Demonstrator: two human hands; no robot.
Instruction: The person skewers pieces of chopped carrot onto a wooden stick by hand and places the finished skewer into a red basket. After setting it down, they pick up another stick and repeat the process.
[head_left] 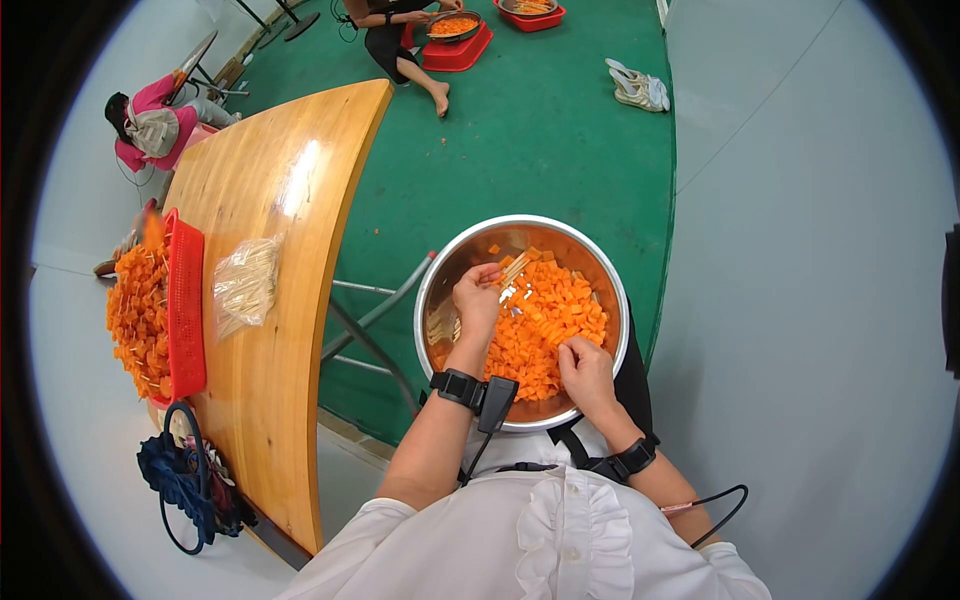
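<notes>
left hand [477,298] at ten o'clock in the metal bowl [440,250], fingers closed round thin sticks [513,270]. right hand [588,372] at four o'clock, fingertips pinched together by the orange cubes [530,365] heaped inside; can't tell if they grip one. bagged sticks [247,283] on the wooden table [285,400], nine o'clock.

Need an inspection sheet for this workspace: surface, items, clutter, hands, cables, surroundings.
Surface: wooden table, glare patch; bears bagged sticks.
Items: metal bowl on lap, holding orange cubes; red basket of skewered orange pieces at table edge.
Clutter: dark blue bag beside table.
Hands: left hand grips sticks; right hand at cubes, grip unclear.
Cables: black cable at left wristband; another by right forearm.
Surroundings: green floor, shoes, people working nearby.
</notes>
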